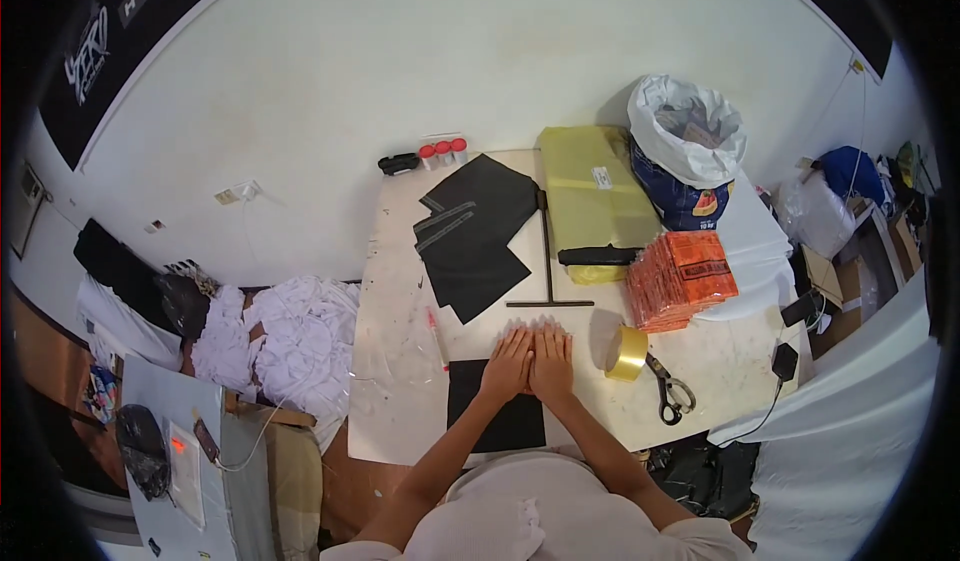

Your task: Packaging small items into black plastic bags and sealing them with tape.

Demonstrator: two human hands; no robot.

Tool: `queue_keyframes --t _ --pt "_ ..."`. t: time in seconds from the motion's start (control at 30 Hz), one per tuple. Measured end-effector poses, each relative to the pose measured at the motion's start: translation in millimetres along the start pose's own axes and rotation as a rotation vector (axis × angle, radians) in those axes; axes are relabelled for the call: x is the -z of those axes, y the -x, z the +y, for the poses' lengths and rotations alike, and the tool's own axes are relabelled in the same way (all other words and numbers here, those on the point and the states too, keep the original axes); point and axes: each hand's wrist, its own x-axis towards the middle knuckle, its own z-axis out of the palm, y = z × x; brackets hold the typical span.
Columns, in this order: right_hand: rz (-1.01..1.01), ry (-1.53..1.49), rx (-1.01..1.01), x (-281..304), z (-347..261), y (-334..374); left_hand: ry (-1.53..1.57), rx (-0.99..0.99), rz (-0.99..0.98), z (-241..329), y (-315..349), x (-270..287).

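Observation:
Side by side, my left hand (pixel 507 363) and my right hand (pixel 551 361) lie flat, fingers stretched out and pointing away from me. They rest on the far edge of a black square sheet (pixel 490 423) at the table's near side. No object shows in either hand; anything under the palms is hidden. Left of them lies a slim pen-like tool (pixel 438 341) with a red tip. To the right are a roll of yellowish tape (pixel 626 353) and black-handled scissors (pixel 671 391). A dark T-shaped ruler (pixel 549 266) lies just beyond my fingers.
Loose black sheets (pixel 480 211) overlap at the table's far left. Orange packets (pixel 680 281) are stacked at right, before a yellow folded bundle (pixel 588 186) and an open sack (pixel 684 141). White cloth (pixel 300 341) is heaped left of the table (pixel 390 401). A charger (pixel 785 361) sits near its right edge.

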Motion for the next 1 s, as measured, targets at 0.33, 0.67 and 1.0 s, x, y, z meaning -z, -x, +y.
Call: queue_keyframes --t 0.33,0.67,1.0 --pt "-0.089 0.093 -0.047 -12 8 -3 -0.198 0.047 -0.015 -8 -3 -10" --pt "-0.130 0.078 -0.039 -19 14 4 -0.301 0.045 -0.004 -7 2 -15" --pt "-0.023 -0.061 -0.048 -4 19 -16 0.148 -0.024 0.122 2 56 34"
